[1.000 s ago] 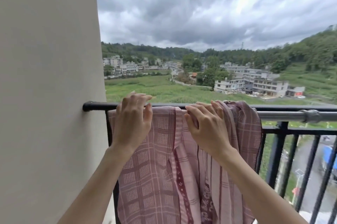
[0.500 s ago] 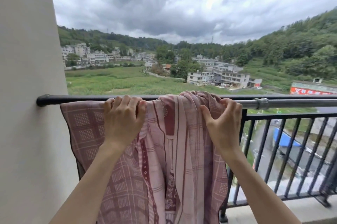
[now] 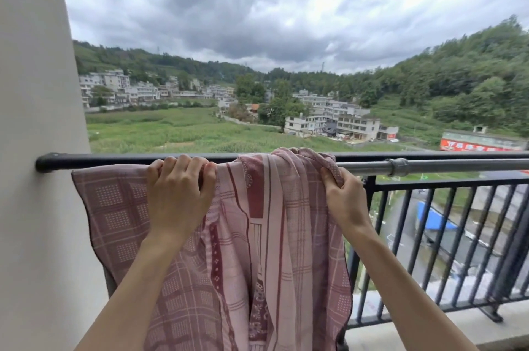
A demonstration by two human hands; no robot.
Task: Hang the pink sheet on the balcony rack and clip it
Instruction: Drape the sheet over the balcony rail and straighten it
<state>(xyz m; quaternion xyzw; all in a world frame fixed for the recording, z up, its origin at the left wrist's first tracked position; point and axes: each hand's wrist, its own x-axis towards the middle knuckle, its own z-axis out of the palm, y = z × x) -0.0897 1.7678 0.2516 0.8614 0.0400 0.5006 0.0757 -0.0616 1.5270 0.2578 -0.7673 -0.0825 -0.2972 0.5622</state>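
The pink sheet (image 3: 266,236) hangs draped over the rack rail (image 3: 429,165) beside the wall (image 3: 34,150), bunched at its right end. Since half a second ago, the left hand (image 3: 179,196) stays curled over the sheet's top edge on the rail, while the right hand (image 3: 345,199) has slid down from the top of the rail and now pinches the bunched right edge just under it. The hands are well apart.
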